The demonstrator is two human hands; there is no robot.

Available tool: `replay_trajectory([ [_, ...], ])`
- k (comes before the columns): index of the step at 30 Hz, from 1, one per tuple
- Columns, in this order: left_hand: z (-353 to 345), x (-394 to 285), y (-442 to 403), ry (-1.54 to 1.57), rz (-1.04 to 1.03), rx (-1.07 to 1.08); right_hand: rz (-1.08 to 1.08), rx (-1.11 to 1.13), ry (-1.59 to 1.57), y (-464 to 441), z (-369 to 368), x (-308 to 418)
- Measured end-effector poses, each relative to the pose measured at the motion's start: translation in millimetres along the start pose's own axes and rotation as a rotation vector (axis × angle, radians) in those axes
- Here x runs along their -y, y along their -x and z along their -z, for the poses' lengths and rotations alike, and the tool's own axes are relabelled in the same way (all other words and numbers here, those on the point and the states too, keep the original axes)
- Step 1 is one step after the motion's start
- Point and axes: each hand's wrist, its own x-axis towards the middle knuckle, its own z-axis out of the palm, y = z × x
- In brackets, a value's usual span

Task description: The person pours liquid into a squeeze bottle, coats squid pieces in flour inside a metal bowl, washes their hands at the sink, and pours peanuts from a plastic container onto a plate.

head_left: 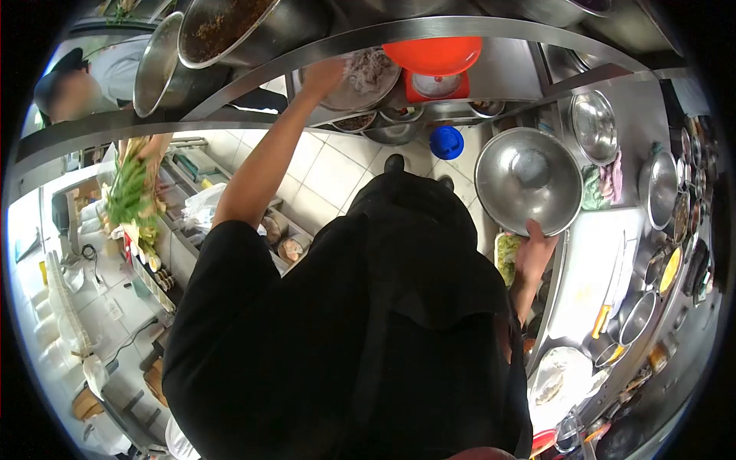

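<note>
An empty steel bowl [529, 182] is gripped at its near rim by my right hand [534, 253], the thumb over the edge. My left hand [323, 79] reaches under the steel shelf bar to a round container of pale, shredded food [371, 75]; its fingers are blurred, so what they hold does not show. Right of that container, a red bowl [434, 55] sits on a red scale [437, 86].
A white cutting board [594, 268] with an orange-handled knife [602, 320] lies at right, beside several steel bowls. A steel bar [414, 29] crosses the top. Blue container [446, 142] below the scale. Another person [126, 73] stands upper left.
</note>
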Motion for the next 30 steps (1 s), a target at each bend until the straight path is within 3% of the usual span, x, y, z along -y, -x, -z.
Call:
replay_trajectory([
  [2, -12, -21, -27, 0.840, -0.008, -0.020, -0.026, 0.042, 0.013, -1, 0, 0],
  [3, -34, -27, -43, 0.570, -0.287, -0.134, -0.014, 0.016, 0.004, -3, 2, -3],
  [5, -100, -15, -67, 0.285, -0.551, -0.252, 0.007, -0.005, -0.002, -7, 3, -3],
  [6, -136, -6, -78, 0.186, -0.565, -0.204, 0.034, 0.038, 0.044, -7, 4, -2],
  [8, -146, -10, -72, 0.096, -0.579, -0.147, 0.050, 0.078, 0.094, -2, 10, -6],
  [11, -125, -3, -38, 0.377, -0.540, 0.214, -0.007, 0.044, 0.142, -8, 9, -16],
  [13, -101, -8, -16, 0.565, -0.507, 0.459, 0.032, 0.034, 0.013, -3, 3, -15],
  [14, -82, -12, -11, 0.556, -0.508, 0.463, 0.030, 0.033, 0.003, -4, 1, -18],
  [16, -48, -21, -4, 0.411, -0.304, 0.637, -0.048, 0.072, -0.040, -6, 2, -23],
  [19, -96, 5, -11, 0.328, -0.349, 0.568, 0.022, 0.146, 0.009, -12, 9, -35],
  [20, -75, -1, -12, 0.326, -0.351, 0.565, 0.025, 0.145, 0.008, -12, 9, -35],
  [22, -12, -19, -14, 0.485, 0.128, 0.440, 0.088, 0.067, 0.070, -10, 7, -36],
  [23, -13, -14, -18, 0.484, 0.125, 0.443, 0.086, 0.064, 0.070, -10, 9, -41],
  [25, -24, 1, -26, 0.712, 0.305, 0.164, 0.207, 0.097, 0.251, -10, 14, -43],
  [26, -32, 6, -27, 0.718, 0.309, 0.164, 0.248, 0.108, 0.314, -9, 13, -39],
  [28, -54, 14, -27, 0.065, -0.074, 0.228, 0.007, 0.066, 0.028, 0, -1, -10],
  [30, -63, 7, -32, -0.021, -0.030, 0.307, -0.007, 0.074, 0.055, 0, 0, -9],
])
